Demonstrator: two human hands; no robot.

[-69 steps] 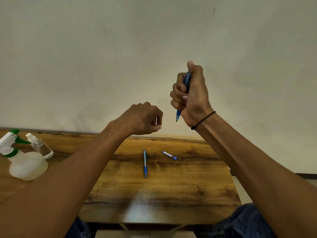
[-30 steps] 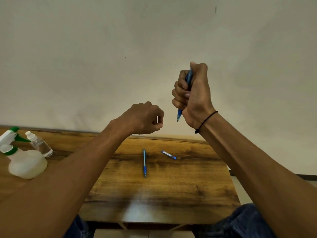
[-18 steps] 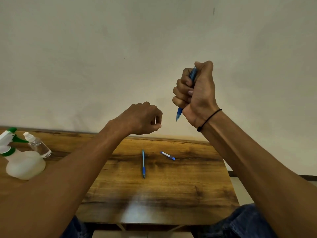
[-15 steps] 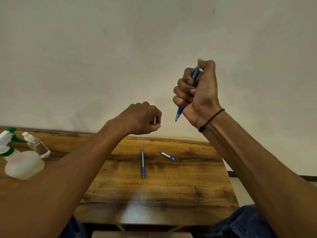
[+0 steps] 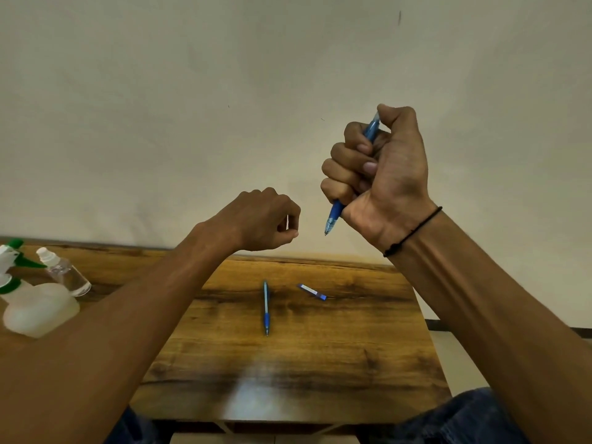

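My right hand point(image 5: 381, 177) is raised above the table and grips a blue mechanical pencil point(image 5: 333, 216) in its fist, tip pointing down, thumb on the top end. My left hand point(image 5: 262, 219) is held up just left of that tip, fingers curled, pinching a very thin pale stick point(image 5: 287, 222) between thumb and forefinger. A second blue pencil point(image 5: 266, 307) lies on the wooden table point(image 5: 320, 354) below the hands. A small blue and white lead case point(image 5: 311, 291) lies to its right.
A white spray bottle with a green trigger point(image 5: 32, 306) and a small clear bottle point(image 5: 65, 275) stand at the table's left side. A plain wall rises right behind the table. My knees in jeans point(image 5: 464, 418) show under the near edge.
My right hand has tilted slightly so the pencil's top end leans further right; its tip stays near my left hand. My left hand has held still.
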